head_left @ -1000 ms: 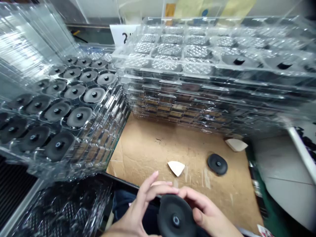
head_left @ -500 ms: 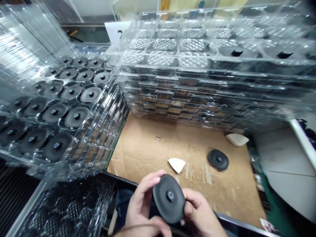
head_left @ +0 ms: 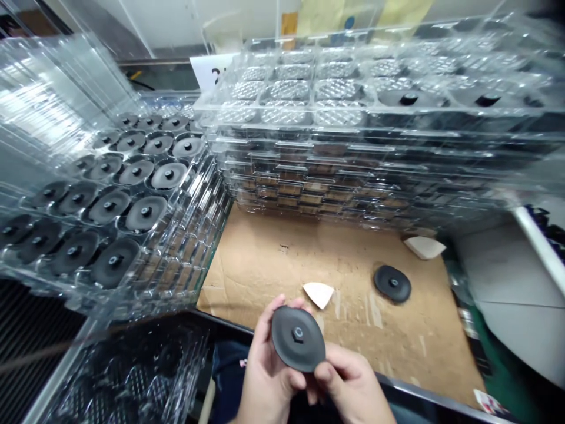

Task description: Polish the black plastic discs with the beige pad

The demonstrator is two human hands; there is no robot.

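A black rounded disc with a short central post (head_left: 291, 350) is held up between both hands near the front edge of the work surface. My left hand (head_left: 265, 371) curls around its left side, thumb at the lower rim and fingers behind. My right hand (head_left: 353, 380) pinches the lower right rim between thumb and fingers. Just beyond the hands lies a white, roughly triangular pad (head_left: 318, 294) on the cardboard (head_left: 256, 253). A second black disc (head_left: 392, 284) rests post up on the cardboard to the right.
Stacked clear plastic trays (head_left: 304, 138) stand along the back. More stacked trays (head_left: 176, 235) on the left carry rows of black discs (head_left: 113, 262). Another white pad (head_left: 424, 247) sits at the back right. A clear tray (head_left: 132, 383) is low at the front left.
The held disc has risen slightly and tilted, its face turning away a little. My left thumb has moved up onto its lower rim. The view has shifted slightly.
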